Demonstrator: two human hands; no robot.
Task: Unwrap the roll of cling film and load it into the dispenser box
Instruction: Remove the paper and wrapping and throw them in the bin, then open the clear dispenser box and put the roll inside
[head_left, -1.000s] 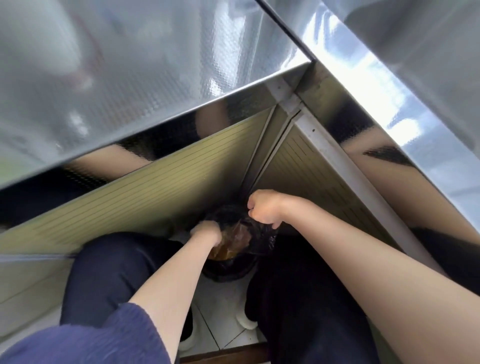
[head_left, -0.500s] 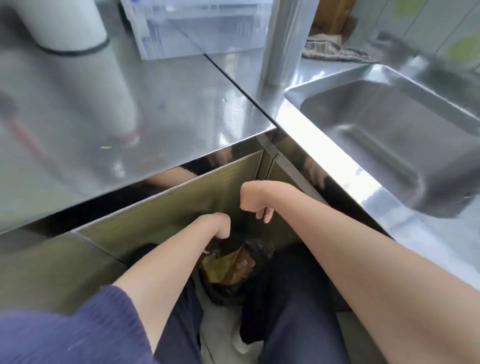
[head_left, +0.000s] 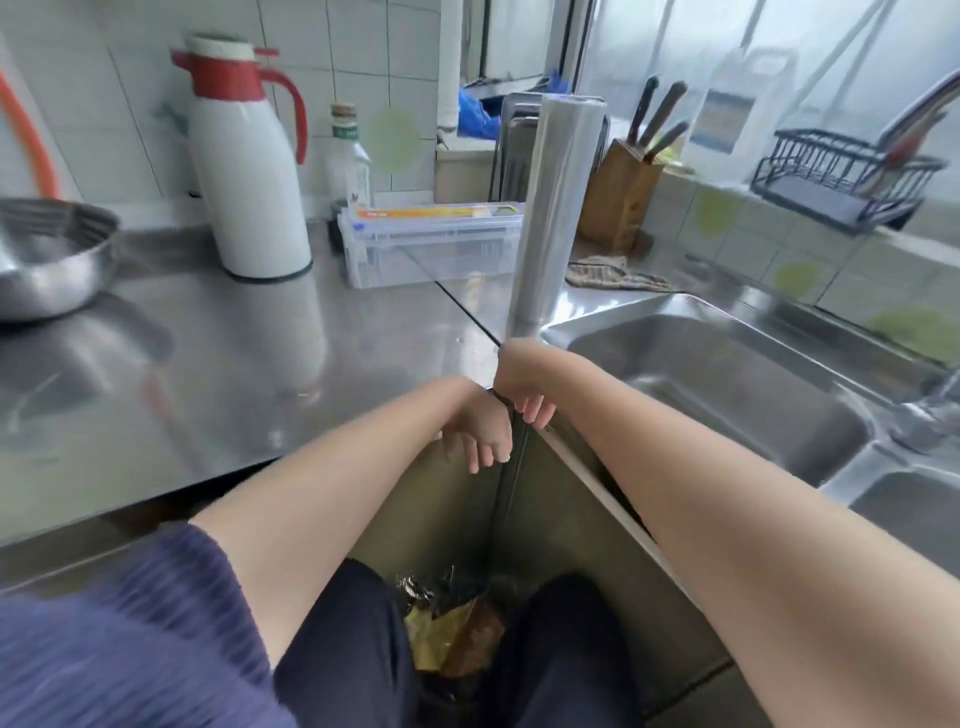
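Observation:
A tall roll of cling film stands upright on the steel counter beside the sink. Behind it to the left lies the clear plastic dispenser box with an orange and white label on top. My left hand hangs just past the counter's front corner, fingers loose and apart, holding nothing. My right hand is right beside it, a little higher, fingers drooping down, also holding nothing. Both hands are below and in front of the roll, not touching it.
A white and red thermos, a glass bottle and a steel bowl stand on the counter. A sink, a rag, a knife block and a dish rack are to the right. A bin with rubbish sits between my legs.
Both hands have risen from the rubbish bin on the floor to the counter's edge, and the view has lifted from under the counter to its top.

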